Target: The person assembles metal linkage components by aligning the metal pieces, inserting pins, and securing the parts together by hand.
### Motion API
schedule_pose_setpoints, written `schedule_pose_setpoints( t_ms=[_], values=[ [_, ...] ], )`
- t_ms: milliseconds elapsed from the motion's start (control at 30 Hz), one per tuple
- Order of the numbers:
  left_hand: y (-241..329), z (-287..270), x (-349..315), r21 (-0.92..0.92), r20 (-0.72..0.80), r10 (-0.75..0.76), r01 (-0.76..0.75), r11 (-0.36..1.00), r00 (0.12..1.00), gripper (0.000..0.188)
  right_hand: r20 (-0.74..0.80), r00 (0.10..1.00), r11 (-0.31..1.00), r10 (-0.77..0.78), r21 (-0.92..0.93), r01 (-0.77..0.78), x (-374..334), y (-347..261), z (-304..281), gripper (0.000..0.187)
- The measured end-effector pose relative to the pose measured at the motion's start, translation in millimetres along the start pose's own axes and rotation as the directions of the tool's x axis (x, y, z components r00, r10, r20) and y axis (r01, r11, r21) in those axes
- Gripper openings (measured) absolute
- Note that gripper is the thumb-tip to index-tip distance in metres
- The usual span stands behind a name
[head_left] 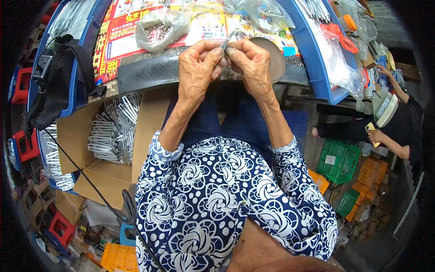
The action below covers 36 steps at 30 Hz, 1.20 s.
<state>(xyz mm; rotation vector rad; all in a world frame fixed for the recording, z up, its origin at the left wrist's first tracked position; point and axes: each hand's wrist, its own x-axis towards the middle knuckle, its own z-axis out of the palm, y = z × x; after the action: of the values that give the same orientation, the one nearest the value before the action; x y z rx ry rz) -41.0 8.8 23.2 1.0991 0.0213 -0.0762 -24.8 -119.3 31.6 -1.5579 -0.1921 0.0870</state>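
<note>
Above the front edge of the table, my left hand (199,68) and my right hand (253,65) meet with their fingertips closed together. Both pinch a small grey metal piece (226,44); its pointed end sticks up between the thumbs, and most of it is hidden by fingers. Just beyond my left hand lies a clear plastic bag (156,44) rolled open around small dark metal parts. A round brownish disc (276,61) sits partly behind my right hand. Another clear plastic bag (267,16) with small pieces lies farther back on the right.
Blue trays (312,54) with thin metal strips flank the table; a black mesh pouch (52,86) hangs over the left one. Below left, a cardboard box (97,174) holds many metal strips. At right, another person (380,122) holds a yellow phone near green crates (337,161).
</note>
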Motion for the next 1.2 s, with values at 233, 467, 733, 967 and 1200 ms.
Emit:
schedule_pose_setpoints(
  t_ms=[233, 467, 733, 967, 1200],
  values=[
    [-0.6, -5.4, 5.3, 0.094, -0.020, 0.065, -0.063, 0.994, 0.998, 0.014, 0.058, 0.997, 0.998, 0.054, 0.014, -0.055, 8.1, -1.3, -1.3, 0.012],
    [2.0, -6.2, 5.5, 0.101, -0.044, 0.011, -0.006, 0.995, 0.999, 0.017, 0.044, 0.997, 0.997, 0.066, 0.027, -0.067, 16.5, -2.2, -4.5, 0.014],
    [5.5, -6.1, 6.6, 0.114, -0.081, -0.031, 0.040, 0.993, 0.996, 0.019, 0.072, 0.994, 0.991, 0.080, 0.099, -0.087, 25.1, 1.0, 3.3, 0.014],
    [7.8, -11.5, 6.2, 0.128, -0.121, -0.012, 0.027, 0.991, 0.993, 0.015, 0.100, 0.990, 0.983, 0.098, 0.147, -0.113, 31.4, 1.5, 10.6, 0.014],
    [6.3, -19.5, 4.0, 0.211, -0.147, 0.073, -0.041, 0.977, 0.986, 0.012, 0.133, 0.988, 0.987, 0.083, 0.123, -0.099, 36.0, 2.8, 19.7, 0.012]
  ],
)
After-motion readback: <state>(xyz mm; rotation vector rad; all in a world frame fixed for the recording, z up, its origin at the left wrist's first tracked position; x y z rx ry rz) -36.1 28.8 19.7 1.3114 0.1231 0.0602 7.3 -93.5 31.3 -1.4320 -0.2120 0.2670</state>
